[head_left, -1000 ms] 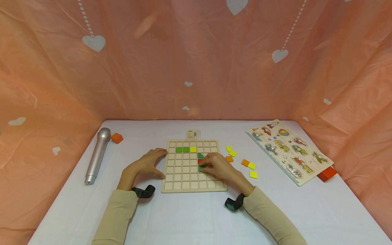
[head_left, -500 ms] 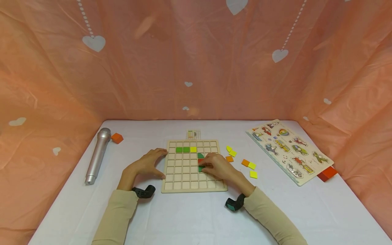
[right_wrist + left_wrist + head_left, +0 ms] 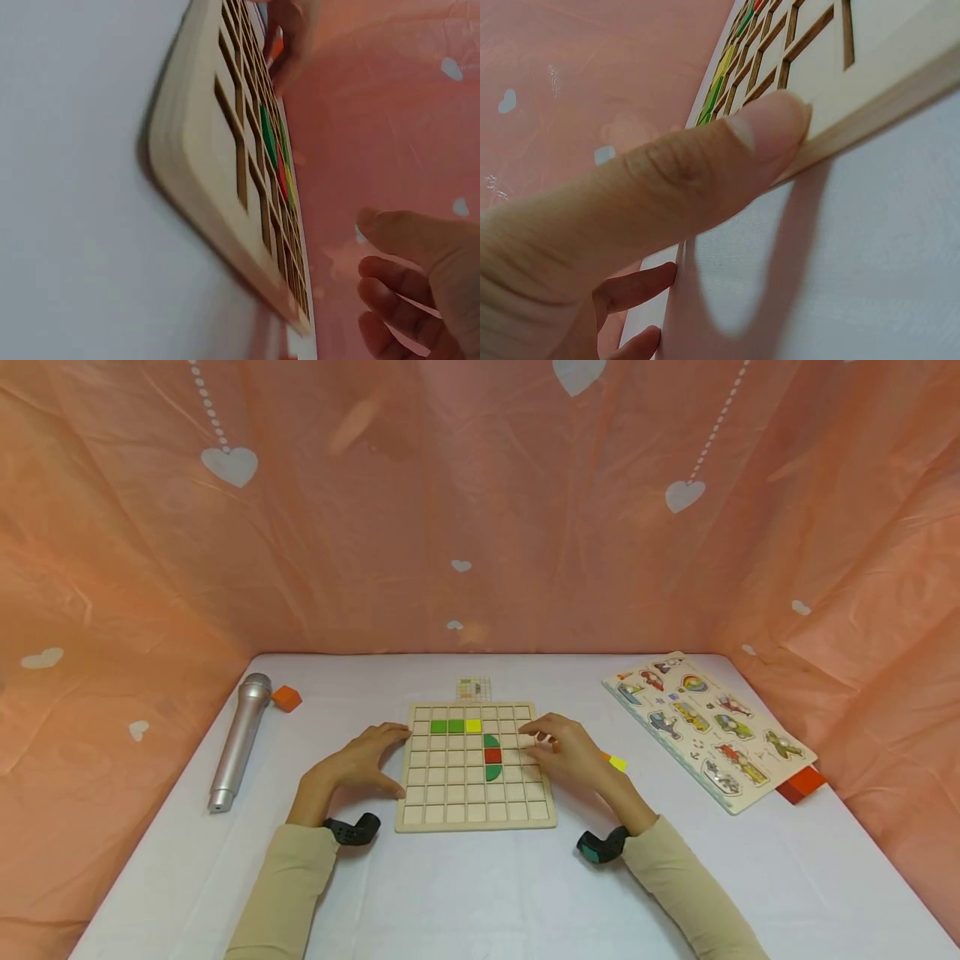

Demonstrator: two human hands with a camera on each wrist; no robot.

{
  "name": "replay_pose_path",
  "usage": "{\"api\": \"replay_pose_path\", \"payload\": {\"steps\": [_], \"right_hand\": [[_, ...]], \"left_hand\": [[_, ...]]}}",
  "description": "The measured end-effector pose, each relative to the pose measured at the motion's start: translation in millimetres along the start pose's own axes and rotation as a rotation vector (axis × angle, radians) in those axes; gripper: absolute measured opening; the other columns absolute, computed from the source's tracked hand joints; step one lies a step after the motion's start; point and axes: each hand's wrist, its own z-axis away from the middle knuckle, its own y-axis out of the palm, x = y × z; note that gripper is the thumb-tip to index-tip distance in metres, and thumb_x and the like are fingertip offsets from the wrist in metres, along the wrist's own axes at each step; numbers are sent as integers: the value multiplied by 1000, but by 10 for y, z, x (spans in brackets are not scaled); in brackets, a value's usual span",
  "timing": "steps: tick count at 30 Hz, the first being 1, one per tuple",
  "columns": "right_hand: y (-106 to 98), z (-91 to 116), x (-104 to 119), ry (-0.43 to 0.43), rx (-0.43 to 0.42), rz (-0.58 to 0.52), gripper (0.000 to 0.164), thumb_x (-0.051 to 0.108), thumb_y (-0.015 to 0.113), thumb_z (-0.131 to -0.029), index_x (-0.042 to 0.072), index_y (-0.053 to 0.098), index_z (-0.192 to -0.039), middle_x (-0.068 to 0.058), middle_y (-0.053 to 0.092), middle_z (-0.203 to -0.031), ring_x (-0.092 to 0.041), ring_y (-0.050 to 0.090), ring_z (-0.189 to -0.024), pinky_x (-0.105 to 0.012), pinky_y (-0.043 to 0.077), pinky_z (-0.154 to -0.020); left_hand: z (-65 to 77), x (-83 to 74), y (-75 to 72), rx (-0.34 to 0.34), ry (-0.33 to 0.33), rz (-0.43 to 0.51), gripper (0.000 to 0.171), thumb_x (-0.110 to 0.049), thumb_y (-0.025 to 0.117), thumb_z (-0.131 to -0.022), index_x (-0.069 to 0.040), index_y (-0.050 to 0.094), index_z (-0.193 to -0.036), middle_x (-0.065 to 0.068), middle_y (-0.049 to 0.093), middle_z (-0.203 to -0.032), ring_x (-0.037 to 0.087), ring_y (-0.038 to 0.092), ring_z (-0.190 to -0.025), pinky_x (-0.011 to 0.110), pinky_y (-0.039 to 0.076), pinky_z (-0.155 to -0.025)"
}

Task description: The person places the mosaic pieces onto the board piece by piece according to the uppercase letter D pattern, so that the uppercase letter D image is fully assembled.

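A wooden grid board [image 3: 476, 828] lies flat on the white table. In its upper rows sit two green square tiles [image 3: 447, 727] and a yellow tile [image 3: 473, 726]. A red square tile [image 3: 492, 756] sits between two green rounded tiles [image 3: 492, 772] in one column. My left hand [image 3: 356, 764] rests at the board's left edge, its thumb [image 3: 772, 124] against the rim in the left wrist view. My right hand [image 3: 570, 756] hovers over the board's right edge with loosely bent fingers, nothing between thumb and fingertips in the right wrist view. It hides most loose tiles beyond it.
A yellow tile [image 3: 618, 763] shows past the right hand. Behind the board lies a small patterned card [image 3: 474, 688]. A silver microphone [image 3: 242, 739] and an orange cube [image 3: 287, 698] are at left. At right, a vehicle puzzle board [image 3: 712, 739] leans on a red block [image 3: 802, 785].
My right hand has lifted off the tiles in the board's middle and moved right to its edge, uncovering the red tile and lower green tile. The left hand has stayed put.
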Motion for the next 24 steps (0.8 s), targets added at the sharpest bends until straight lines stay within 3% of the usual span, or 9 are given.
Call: {"api": "replay_pose_path", "payload": {"steps": [3,12,19,24], "right_hand": [[-94,49,-94,35,-58,42,29,5,73,-79,1,66,-107,-13,64,-99,-23,60,-84,-36,54,-69],[-222,69,-342,275,-128,84,28,14,72,-81,2,68,-106,-14,64,-94,-26,59,-85,-39,51,-72],[-190,31,-485,373,-133,111,32,22,72,-81,2,68,-106,-14,63,-93,-26,59,-84,-40,50,-73],[-140,-8,-551,391,-125,122,34,23,74,-79,-1,68,-102,-13,64,-87,-24,59,-79,-38,50,-70]], "left_hand": [[-3,0,-1,1,-3,0,95,-33,86,-61,3,41,-136,21,38,-141,43,30,-131,56,26,-107],[-15,2,0,5,-6,-1,95,-34,86,-61,3,40,-136,21,37,-142,42,31,-131,56,28,-106],[-9,-2,-2,7,-5,5,95,-34,85,-61,3,40,-137,21,37,-142,42,31,-130,56,28,-106],[-5,-10,-6,6,-12,10,95,-33,86,-61,3,40,-136,21,37,-142,42,30,-131,56,28,-106]]}}
